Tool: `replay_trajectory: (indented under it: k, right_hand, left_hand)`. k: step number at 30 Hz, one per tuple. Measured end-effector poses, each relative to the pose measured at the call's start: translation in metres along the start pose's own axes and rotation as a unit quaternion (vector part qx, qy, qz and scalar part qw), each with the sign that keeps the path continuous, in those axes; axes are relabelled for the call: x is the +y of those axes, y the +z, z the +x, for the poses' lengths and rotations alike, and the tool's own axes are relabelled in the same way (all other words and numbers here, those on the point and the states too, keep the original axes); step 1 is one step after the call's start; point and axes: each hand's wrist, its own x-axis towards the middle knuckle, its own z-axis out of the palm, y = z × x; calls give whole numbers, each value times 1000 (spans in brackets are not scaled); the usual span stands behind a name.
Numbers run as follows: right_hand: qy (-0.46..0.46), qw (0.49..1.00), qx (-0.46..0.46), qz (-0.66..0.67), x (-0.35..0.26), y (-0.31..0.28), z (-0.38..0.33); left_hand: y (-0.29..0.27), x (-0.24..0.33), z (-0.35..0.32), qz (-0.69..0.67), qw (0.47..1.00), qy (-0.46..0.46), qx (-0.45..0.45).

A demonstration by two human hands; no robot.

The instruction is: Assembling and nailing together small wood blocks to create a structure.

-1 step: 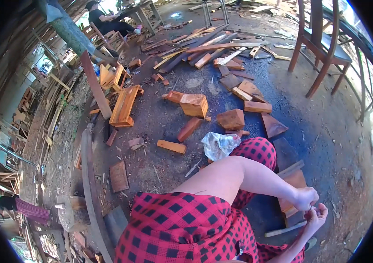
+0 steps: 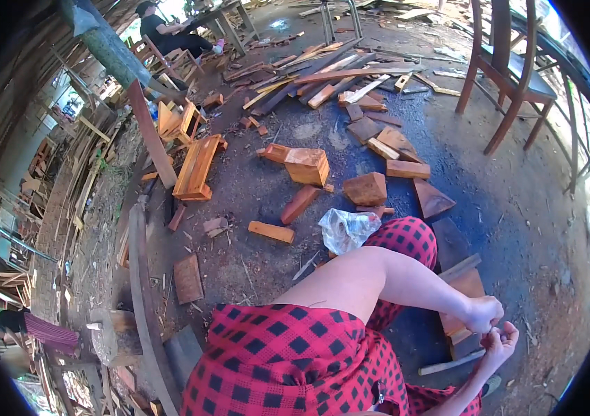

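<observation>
At the right, above the ground beside my knees, my two hands are close together. My left hand (image 2: 483, 314) has its fingers curled in. Just below it, my right hand (image 2: 500, 345) has fingertips pinched together, nearly touching the left. Whatever lies between the fingers is too small or hidden to name. Under my left wrist is a flat reddish-brown board (image 2: 468, 286), and a narrow wooden strip (image 2: 451, 363) lies on the ground close to my right forearm. A clear plastic bag (image 2: 348, 230) sits beside my knee in red-and-black checked cloth.
Ahead lie wooden blocks (image 2: 307, 167), an orange-brown wooden frame piece (image 2: 198, 168) and a pile of planks (image 2: 336, 73). A wooden chair (image 2: 510, 69) stands at the far right. A long beam (image 2: 144, 291) runs along my left. A person (image 2: 163, 31) sits at a table far left.
</observation>
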Motion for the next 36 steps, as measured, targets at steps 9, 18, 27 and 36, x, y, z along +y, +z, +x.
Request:
replay_trajectory:
  k: [9,18,27,36]
  right_hand:
    - [-4,999,3,-38,-2,8,-6]
    - [-70,997,5,-17,-45,35,-5]
    - [-303,950,-61,-52,-136,131,-14]
    - [-373,909,-93,-162,-93,168,-33]
  left_hand:
    - [-10,-2,-1,-123,980,-106,-117]
    - [-58,42,-12,-74,988,-104,-85]
    - [-158,77,-72,91,979,133,125]
    - [-142,45,-125,56,980,19,189]
